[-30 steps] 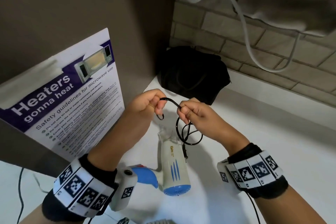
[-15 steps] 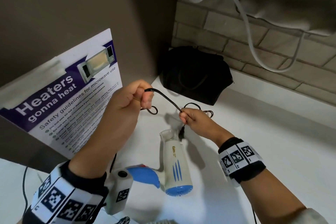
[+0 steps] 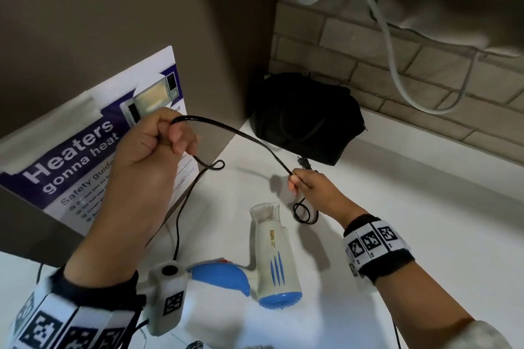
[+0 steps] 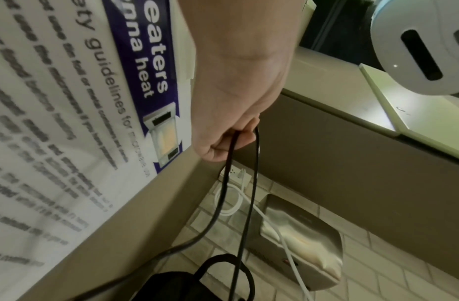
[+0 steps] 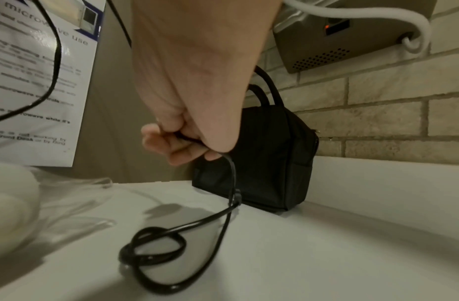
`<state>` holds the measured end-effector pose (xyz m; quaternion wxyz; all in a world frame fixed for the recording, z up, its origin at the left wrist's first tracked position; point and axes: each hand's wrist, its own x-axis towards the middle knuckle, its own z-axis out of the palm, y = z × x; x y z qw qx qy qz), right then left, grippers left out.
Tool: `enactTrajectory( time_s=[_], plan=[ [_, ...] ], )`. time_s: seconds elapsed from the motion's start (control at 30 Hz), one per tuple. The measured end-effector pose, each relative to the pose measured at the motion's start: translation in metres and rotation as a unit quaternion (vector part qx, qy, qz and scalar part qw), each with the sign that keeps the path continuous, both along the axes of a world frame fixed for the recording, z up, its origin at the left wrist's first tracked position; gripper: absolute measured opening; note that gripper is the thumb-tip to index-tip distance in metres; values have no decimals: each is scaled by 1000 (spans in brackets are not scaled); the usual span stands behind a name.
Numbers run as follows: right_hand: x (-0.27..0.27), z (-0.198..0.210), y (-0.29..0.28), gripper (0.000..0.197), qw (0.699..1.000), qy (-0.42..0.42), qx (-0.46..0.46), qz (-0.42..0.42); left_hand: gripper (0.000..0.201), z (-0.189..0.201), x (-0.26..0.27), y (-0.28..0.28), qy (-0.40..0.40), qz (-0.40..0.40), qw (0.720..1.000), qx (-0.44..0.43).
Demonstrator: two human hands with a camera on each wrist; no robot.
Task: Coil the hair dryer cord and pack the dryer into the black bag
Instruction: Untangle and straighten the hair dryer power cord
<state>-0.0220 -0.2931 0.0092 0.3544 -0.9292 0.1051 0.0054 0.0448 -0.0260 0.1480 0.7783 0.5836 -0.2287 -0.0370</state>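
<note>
Black cord (image 3: pixel 243 136): stretched between both hands, small loops hanging
Left hand (image 3: pixel 150 147): fist around cord
Right hand (image 3: pixel 307 184): pinches cord
Dryer (image 3: pixel 273 256): lying on white bench (image 3: pixel 411 221)
Black bag (image 3: pixel 306 119): corner, behind

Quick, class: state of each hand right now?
Left hand: closed, gripping the thin black hair dryer cord.
Right hand: closed, pinching the same cord near its plug end.

Poster (image 3: pixel 93 150) reading "Heaters gonna heat", "Safety guidelines for microwave use"
</note>
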Motion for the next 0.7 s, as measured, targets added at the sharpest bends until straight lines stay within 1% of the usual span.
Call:
enactTrajectory(
  time_s=[0.07, 0.1, 0.13, 0.2, 0.3, 0.37, 0.47, 0.57, 0.7],
  plan=[
    [-1, -6, -9, 30, 993, -10, -112, 33, 66, 1, 3, 5, 24, 12, 999, -16],
    [-3, -10, -14, 29, 987, -12, -152, 44, 66, 0, 4, 7, 32, 16, 999, -26],
    [-5, -13, -18, 30, 984, -18, -172, 48, 65, 0, 5, 8, 34, 21, 999, -32],
    [-11, -16, -23, 34, 983, -36, -177, 40, 64, -2, 5, 8, 38, 27, 998, -36],
    [-17, -12, -23, 33, 990, -47, -133, 11, 60, -7, 6, 9, 52, 33, 997, -54],
    [-18, -9, -22, 32, 995, -30, -97, -5, 55, -8, 7, 11, 52, 33, 996, -62],
    [-19, -7, -19, 29, 997, -24, -56, -44, 57, -5, 4, 14, 37, 31, 997, -60],
    [-18, -5, -19, 28, 994, -35, -11, -98, 49, -2, 0, 15, 36, 2, 996, -79],
    [-15, -2, -19, 29, 987, -5, 39, -158, 44, -5, -8, 9, 55, -5, 996, -73]
  ],
)
